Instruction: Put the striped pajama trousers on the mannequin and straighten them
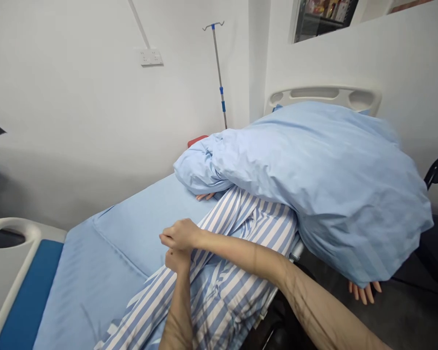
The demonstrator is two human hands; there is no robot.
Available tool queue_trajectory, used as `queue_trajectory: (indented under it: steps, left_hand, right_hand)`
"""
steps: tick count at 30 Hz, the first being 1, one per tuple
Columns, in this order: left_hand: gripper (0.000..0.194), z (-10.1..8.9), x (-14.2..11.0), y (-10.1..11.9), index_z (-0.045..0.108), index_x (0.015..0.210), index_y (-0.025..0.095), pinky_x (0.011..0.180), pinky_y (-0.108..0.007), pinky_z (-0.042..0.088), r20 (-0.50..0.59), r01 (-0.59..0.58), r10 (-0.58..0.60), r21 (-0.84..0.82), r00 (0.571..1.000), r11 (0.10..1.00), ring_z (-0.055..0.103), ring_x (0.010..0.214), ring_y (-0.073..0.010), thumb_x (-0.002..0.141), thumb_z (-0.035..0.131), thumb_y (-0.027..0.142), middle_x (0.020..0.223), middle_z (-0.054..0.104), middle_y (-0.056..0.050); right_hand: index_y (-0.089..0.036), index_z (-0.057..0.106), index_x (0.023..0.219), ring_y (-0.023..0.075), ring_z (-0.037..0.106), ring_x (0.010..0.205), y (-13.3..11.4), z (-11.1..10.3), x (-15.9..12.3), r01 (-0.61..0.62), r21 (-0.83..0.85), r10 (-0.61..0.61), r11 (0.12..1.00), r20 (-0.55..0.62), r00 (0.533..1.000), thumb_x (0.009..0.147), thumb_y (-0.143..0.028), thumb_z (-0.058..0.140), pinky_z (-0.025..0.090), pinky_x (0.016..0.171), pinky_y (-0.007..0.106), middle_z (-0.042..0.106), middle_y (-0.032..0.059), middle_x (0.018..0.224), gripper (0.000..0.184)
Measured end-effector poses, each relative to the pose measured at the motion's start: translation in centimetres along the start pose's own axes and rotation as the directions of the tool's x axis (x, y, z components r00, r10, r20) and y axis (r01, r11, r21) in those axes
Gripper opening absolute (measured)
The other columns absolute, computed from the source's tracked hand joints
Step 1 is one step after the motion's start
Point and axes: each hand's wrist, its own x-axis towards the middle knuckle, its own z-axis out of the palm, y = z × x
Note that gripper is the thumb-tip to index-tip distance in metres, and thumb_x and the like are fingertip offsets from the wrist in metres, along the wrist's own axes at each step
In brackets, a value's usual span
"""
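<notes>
Fists close together: right hand (180,234) lies touching over left hand (177,260), both clenched, no grasped thing visible, just above striped pajama trousers (219,301) at approx. 6 o'clock on blue bed sheet (91,277). Blue quilt (324,184) at 1 o'clock, IV pole (219,73) at 12 o'clock.

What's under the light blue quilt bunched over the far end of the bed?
The light blue quilt lies over a figure in blue-and-white striped pyjamas. Only fingers show at one edge and fingers below the other. The head and torso cannot be seen.
</notes>
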Motion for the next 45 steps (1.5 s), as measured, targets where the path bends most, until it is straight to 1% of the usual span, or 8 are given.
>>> queue_trajectory:
  steps: [7, 13, 20, 29, 34, 38, 42, 45]
  left_hand:
    - [0.040, 0.1, -0.1, 0.6, 0.068, 0.073, 0.021, 0.067, -0.031, 0.037, -0.046, 0.030, -0.028, 0.041, 0.999, 0.999, 0.059, 0.079, -0.0243, 0.089, 0.035, 0.034, 0.087, 0.070, -0.013]
    - [0.039, -0.7, 0.7, 1.2, 0.054, 0.054, 0.020, 0.061, -0.028, 0.031, -0.034, -0.049, 0.047, -0.041, 0.998, 0.998, 0.047, 0.064, -0.0172, 0.085, 0.036, 0.034, 0.062, 0.058, -0.006]
    - [0.033, -4.6, 2.6, 8.2, 0.037, 0.057, 0.021, 0.055, -0.025, 0.033, -0.254, -0.127, -0.012, -0.523, 0.967, 0.843, 0.033, 0.055, -0.0103, 0.084, 0.034, 0.040, 0.054, 0.030, 0.003]
    - [0.029, 2.9, -1.6, 7.7, 0.056, 0.066, 0.016, 0.061, -0.026, 0.030, -0.073, -0.023, 0.007, -0.223, 0.997, 0.975, 0.046, 0.061, -0.0131, 0.088, 0.041, 0.028, 0.063, 0.054, -0.002]
    - [0.028, 3.1, -1.1, 7.0, 0.064, 0.078, 0.015, 0.061, -0.025, 0.029, -0.050, -0.054, 0.048, -0.139, 0.998, 0.989, 0.051, 0.064, -0.0143, 0.090, 0.042, 0.029, 0.074, 0.064, -0.007]
    - [0.038, 3.0, -1.1, 7.1, 0.062, 0.069, 0.017, 0.059, -0.027, 0.026, -0.047, -0.060, 0.051, -0.216, 0.998, 0.975, 0.049, 0.065, -0.0153, 0.091, 0.033, 0.029, 0.076, 0.065, -0.009]
    - [0.039, 3.2, -1.2, 7.3, 0.051, 0.055, 0.019, 0.058, -0.028, 0.023, -0.058, -0.028, 0.014, -0.248, 0.998, 0.968, 0.039, 0.060, -0.0143, 0.088, 0.034, 0.033, 0.067, 0.061, -0.006]
    - [0.039, 3.2, -1.3, 7.5, 0.045, 0.052, 0.019, 0.057, -0.028, 0.022, -0.069, -0.027, 0.009, -0.256, 0.998, 0.966, 0.034, 0.057, -0.0137, 0.086, 0.035, 0.033, 0.061, 0.057, -0.004]
  right_hand:
    - [-0.020, 0.075, 0.087, 0.0187, 0.065, 0.077, 5.9, 2.6, -1.9, -0.312, 0.032, 0.313, 0.949, -0.022, 0.949, 0.094, -0.033, 0.042, 0.036, 0.066, 0.026, 0.074, 0.0084, 0.085, 0.035]
    - [-0.020, 0.075, 0.086, 0.0184, 0.064, 0.076, 6.2, 2.9, -1.7, -0.357, 0.134, 0.363, 0.924, -0.026, 0.931, 0.094, -0.035, 0.041, 0.035, 0.066, 0.026, 0.074, 0.0081, 0.083, 0.038]
    - [-0.017, 0.069, 0.070, 0.0103, 0.051, 0.065, 7.0, 2.3, -1.4, -0.356, 0.399, 0.413, 0.845, -0.065, 0.908, 0.095, -0.032, 0.041, 0.027, 0.060, 0.022, 0.066, 0.0002, 0.068, 0.040]
    - [-0.016, 0.058, 0.060, 0.0077, 0.039, 0.056, 7.6, 3.1, -1.5, -0.323, 0.503, 0.461, 0.802, -0.176, 0.870, 0.094, -0.032, 0.042, 0.026, 0.056, 0.022, 0.052, -0.0032, 0.056, 0.041]
    - [-0.017, 0.058, 0.060, 0.0086, 0.042, 0.058, 7.3, 2.3, -1.7, -0.361, 0.436, 0.456, 0.824, -0.134, 0.880, 0.093, -0.029, 0.042, 0.027, 0.057, 0.022, 0.057, -0.0014, 0.059, 0.039]
    - [-0.016, 0.053, 0.053, 0.0085, 0.036, 0.054, 7.5, -1.8, -0.5, -0.324, 0.367, 0.337, 0.872, 0.030, 0.941, 0.085, -0.027, 0.049, 0.021, 0.053, 0.024, 0.046, -0.0029, 0.051, 0.034]
    - [-0.015, 0.047, 0.050, 0.0066, 0.033, 0.053, 8.5, -5.6, 0.5, -0.141, 0.358, 0.203, 0.923, -0.142, 0.969, 0.087, -0.029, 0.046, 0.019, 0.054, 0.022, 0.037, -0.0045, 0.050, 0.040]
    - [-0.014, 0.048, 0.052, 0.0070, 0.036, 0.056, 10.4, -4.7, 0.1, -0.172, 0.342, 0.246, 0.924, -0.190, 0.950, 0.089, -0.028, 0.045, 0.019, 0.056, 0.023, 0.041, -0.0042, 0.052, 0.040]
